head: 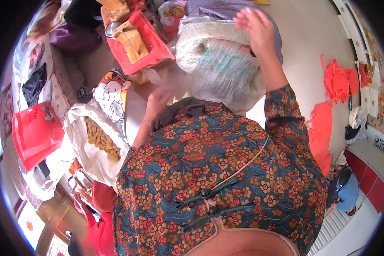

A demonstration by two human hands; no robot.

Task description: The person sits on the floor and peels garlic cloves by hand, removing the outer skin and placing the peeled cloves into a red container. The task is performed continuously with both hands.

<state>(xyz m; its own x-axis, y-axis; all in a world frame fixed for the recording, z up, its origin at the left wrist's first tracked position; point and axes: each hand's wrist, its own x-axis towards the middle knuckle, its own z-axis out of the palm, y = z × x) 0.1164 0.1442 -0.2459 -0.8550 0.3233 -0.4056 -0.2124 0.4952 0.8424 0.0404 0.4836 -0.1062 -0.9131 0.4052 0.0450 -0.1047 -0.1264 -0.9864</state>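
My right hand (pixel 254 25) is raised over the upper right edge of a large white woven plastic sack (pixel 227 64), its fingers spread; whether it touches the sack is unclear. At the sack's lower left is my left hand (pixel 160 96), blurred, beside a thin translucent plastic bag (pixel 176 80) that it may be touching. Above the left hand, a red cloth (pixel 156 48) bears a yellowish-brown block (pixel 132 44) with a dark metal piece on top. To the left, an open white bag (pixel 80 128) holds many brown strip-shaped pieces (pixel 102 139).
A red plastic bag (pixel 36 134) lies at the left. Another person's hand (pixel 40 30) shows at the upper left; a person in red (pixel 104 233) is at the lower left. Red bags (pixel 336 80) lie on the floor at right, near a person in blue (pixel 348 188).
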